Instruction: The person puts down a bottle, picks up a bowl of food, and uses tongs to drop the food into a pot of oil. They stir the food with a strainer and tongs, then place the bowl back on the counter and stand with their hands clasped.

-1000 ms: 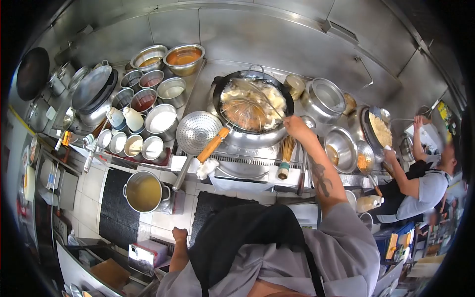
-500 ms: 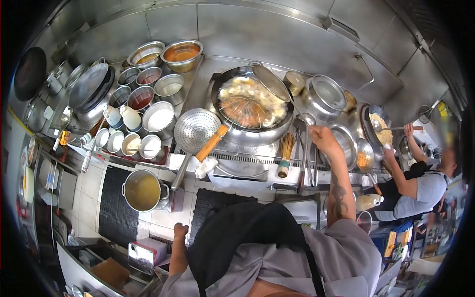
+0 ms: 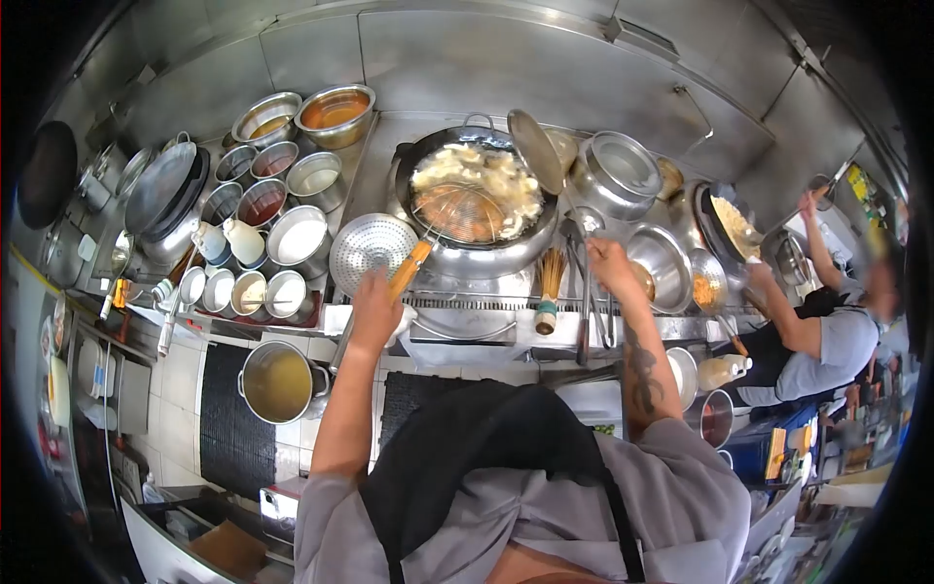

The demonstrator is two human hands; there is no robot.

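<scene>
While a grey-sleeved cook stands at the steel range, the left hand (image 3: pixel 375 310) closes on the wooden handle (image 3: pixel 412 270) of a wire skimmer (image 3: pixel 459 211). The right hand (image 3: pixel 608 265) grips a long ladle (image 3: pixel 536 148) near its stem. Farther off, pale food bubbles in the round wok (image 3: pixel 477 200).

The wok (image 3: pixel 477 248) is dull, dark metal; the skimmer (image 3: pixel 457 209) in it is fine wire mesh on a smooth wooden handle (image 3: pixel 409 271). Left, the perforated strainer (image 3: pixel 373 251) – matt steel – and glossy steel bowls (image 3: pixel 297 237).
</scene>
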